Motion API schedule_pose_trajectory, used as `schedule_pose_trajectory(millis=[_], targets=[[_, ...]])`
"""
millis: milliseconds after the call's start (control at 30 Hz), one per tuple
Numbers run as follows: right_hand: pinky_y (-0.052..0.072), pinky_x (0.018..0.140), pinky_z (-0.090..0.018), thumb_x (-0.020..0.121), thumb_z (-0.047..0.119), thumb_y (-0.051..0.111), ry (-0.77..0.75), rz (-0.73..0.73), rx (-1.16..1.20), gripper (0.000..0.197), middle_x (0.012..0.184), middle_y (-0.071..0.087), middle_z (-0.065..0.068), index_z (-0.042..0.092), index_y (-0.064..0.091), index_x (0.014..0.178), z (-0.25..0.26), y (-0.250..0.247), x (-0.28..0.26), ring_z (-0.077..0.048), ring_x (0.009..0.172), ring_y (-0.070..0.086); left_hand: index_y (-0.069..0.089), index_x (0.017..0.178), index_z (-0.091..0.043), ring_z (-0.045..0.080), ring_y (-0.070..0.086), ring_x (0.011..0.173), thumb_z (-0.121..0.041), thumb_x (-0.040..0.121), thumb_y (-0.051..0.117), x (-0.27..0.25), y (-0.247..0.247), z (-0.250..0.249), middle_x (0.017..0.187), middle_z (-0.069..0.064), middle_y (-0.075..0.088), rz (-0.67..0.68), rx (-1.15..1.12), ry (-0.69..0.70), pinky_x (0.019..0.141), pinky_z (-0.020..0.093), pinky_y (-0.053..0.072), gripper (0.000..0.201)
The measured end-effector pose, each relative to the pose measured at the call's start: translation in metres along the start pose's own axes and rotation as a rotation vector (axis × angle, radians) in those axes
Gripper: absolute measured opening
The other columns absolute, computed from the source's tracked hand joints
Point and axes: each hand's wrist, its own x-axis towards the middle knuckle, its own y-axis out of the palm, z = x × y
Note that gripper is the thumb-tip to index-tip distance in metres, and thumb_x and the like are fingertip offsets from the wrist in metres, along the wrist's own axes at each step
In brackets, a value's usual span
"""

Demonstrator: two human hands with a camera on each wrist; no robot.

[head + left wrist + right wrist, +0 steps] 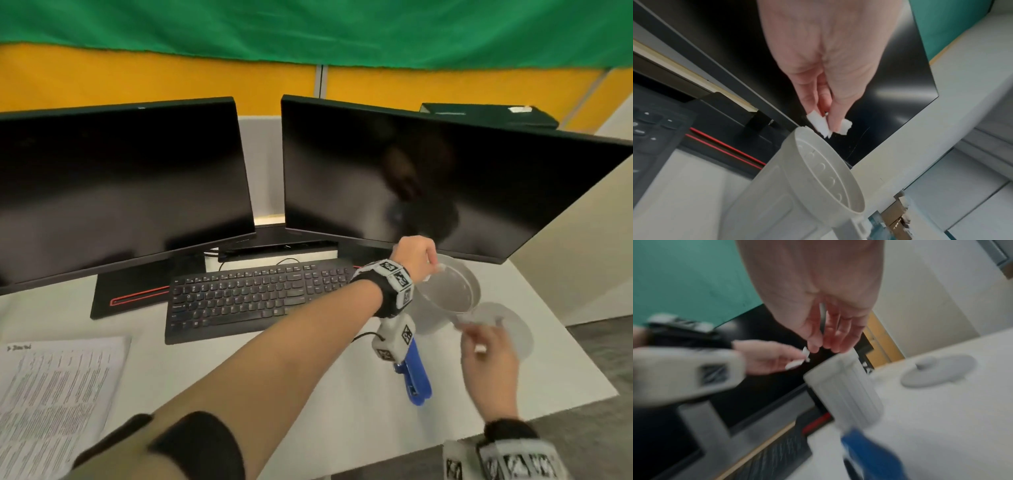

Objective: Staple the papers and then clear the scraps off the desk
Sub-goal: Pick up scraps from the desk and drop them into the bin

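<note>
My left hand [432, 264] reaches across the desk and pinches torn white paper scraps [819, 124] just above the rim of a small white bin [474, 291], which stands open below the right monitor. The same scraps [795, 364] show in the right wrist view, beside the bin [849, 394]. My right hand [478, 337] hovers at the bin's near side with fingers curled on a small scrap [480, 348]. The bin's round lid [513, 330] lies on the desk next to it. A blue stapler [416, 377] lies under my left wrist. The printed papers [51, 394] rest at the front left.
Two dark monitors [120, 185] stand at the back, with a black keyboard [239, 301] in front of them. The white desk's right edge [589, 359] runs close behind the lid. Bare desk surface [239, 370] lies between the papers and the stapler.
</note>
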Motion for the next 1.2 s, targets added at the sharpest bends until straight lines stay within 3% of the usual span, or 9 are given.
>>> schedule_pose_trajectory(millis=[100,233,367,533,667,800,900,1067,1200], targets=[[0.041,0.064,-0.015,0.084,-0.006,0.052,0.045,0.156,0.092,0.028,0.087,0.057,-0.009,0.018,0.066,0.081,-0.008,0.014,-0.045,-0.013,0.072,0.057,0.069,0.069,-0.017,0.027,0.066,0.086,-0.01,0.076,0.069,0.009,0.008,-0.004,0.073,0.0,0.062,0.026,0.043,-0.016,0.082,0.035,0.056,0.01],[0.041,0.059,-0.014,0.082,-0.006,0.057,0.04,0.26,0.107,0.037,0.082,0.056,-0.004,0.03,0.061,0.077,-0.013,0.039,-0.072,-0.012,0.064,0.058,0.076,0.093,-0.014,0.022,0.065,0.092,-0.009,0.083,0.064,0.004,0.004,0.007,0.087,0.001,0.069,0.121,0.046,0.037,0.094,0.033,0.051,0.016],[0.039,0.063,-0.007,0.082,-0.005,0.056,-0.016,0.366,0.037,0.026,0.085,0.057,-0.001,0.017,0.068,0.084,-0.003,0.067,-0.08,-0.012,0.068,0.056,0.074,0.096,-0.012,0.022,0.067,0.094,-0.004,0.083,0.06,-0.022,-0.03,0.031,0.102,0.008,0.073,0.081,-0.004,0.113,0.089,0.027,0.051,0.021],[0.045,0.089,-0.025,0.089,0.003,0.044,-0.186,0.647,-0.093,0.033,0.116,0.059,-0.006,0.009,0.06,0.117,0.018,0.112,-0.095,-0.025,0.102,0.061,0.068,0.1,-0.017,0.011,0.061,0.088,-0.019,0.09,0.056,-0.105,-0.097,0.111,0.1,0.0,0.07,-0.052,0.051,0.033,0.077,0.018,0.048,0.015],[0.025,0.114,-0.04,0.09,0.02,0.043,-0.221,0.671,-0.25,0.053,0.149,0.032,-0.015,0.005,0.034,0.141,0.026,0.147,-0.087,-0.029,0.137,0.032,0.066,0.102,-0.02,0.011,0.059,0.088,-0.021,0.092,0.053,-0.209,-0.14,0.211,0.103,-0.003,0.065,-0.204,0.227,-0.221,0.085,0.028,0.05,0.016],[0.012,0.118,-0.046,0.096,0.039,0.029,-0.009,0.69,-0.387,0.065,0.157,0.007,-0.015,0.003,0.01,0.146,0.043,0.172,-0.076,-0.029,0.144,0.007,0.066,0.098,-0.017,0.018,0.059,0.091,-0.015,0.09,0.055,-0.303,-0.151,0.284,0.099,0.004,0.064,-0.254,0.391,-0.483,0.083,0.03,0.047,0.014],[0.005,0.117,-0.046,0.086,0.052,0.001,-0.176,0.811,-0.446,0.076,0.158,0.001,-0.014,0.006,0.007,0.147,0.066,0.19,-0.097,-0.028,0.145,0.001,0.066,0.101,-0.013,0.028,0.059,0.096,-0.01,0.086,0.058,-0.343,-0.147,0.303,0.1,0.009,0.06,-0.245,0.441,-0.568,0.083,0.037,0.049,0.017],[0.014,0.117,-0.035,0.096,0.028,0.028,-0.481,0.912,-0.24,0.05,0.151,0.029,-0.013,0.008,0.03,0.142,0.097,0.201,-0.116,-0.025,0.14,0.024,0.063,0.11,-0.009,0.028,0.057,0.098,-0.007,0.087,0.057,-0.344,-0.137,0.305,0.107,0.009,0.057,-0.286,0.41,-0.542,0.084,0.035,0.048,0.023],[0.032,0.103,-0.039,0.089,0.038,0.015,-0.493,0.861,-0.335,0.059,0.136,0.043,-0.01,0.009,0.035,0.136,0.115,0.213,-0.105,-0.027,0.122,0.041,0.06,0.116,-0.008,0.028,0.054,0.106,-0.005,0.089,0.051,-0.332,-0.134,0.307,0.112,0.011,0.055,-0.276,0.393,-0.548,0.09,0.037,0.048,0.029]])
